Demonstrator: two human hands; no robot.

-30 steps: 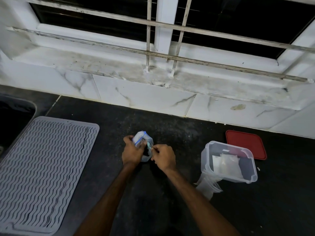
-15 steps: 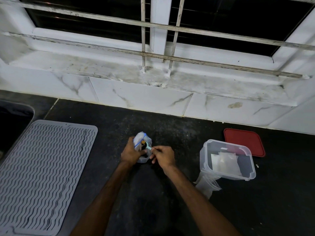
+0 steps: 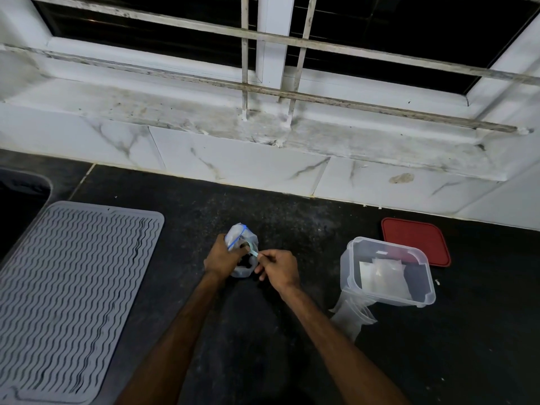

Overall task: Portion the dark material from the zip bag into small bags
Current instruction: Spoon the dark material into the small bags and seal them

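Clear plastic, blue-striped at the mouth: zip bag (image 3: pixel 242 249) stood on dark counter (image 3: pixel 292 229), well left of lidless plastic tub (image 3: pixel 420 299). Gripped around its left side by left hand (image 3: pixel 222 258), fingers curled. Pinched in right hand (image 3: pixel 277 268), a pale green scoop (image 3: pixel 253 252), tip at the bag's mouth. Dark material (image 3: pixel 244 263) seen low inside the bag.

Likely risks: loose grip and soft walls letting the bag slump; grains lost unseen on the dark counter.

Held in the tub, a few flat pale small bags (image 3: pixel 382 274). Wedged under its near-left corner, more clear bags (image 3: pixel 350 317). Behind the tub, red lid (image 3: pixel 415 241).
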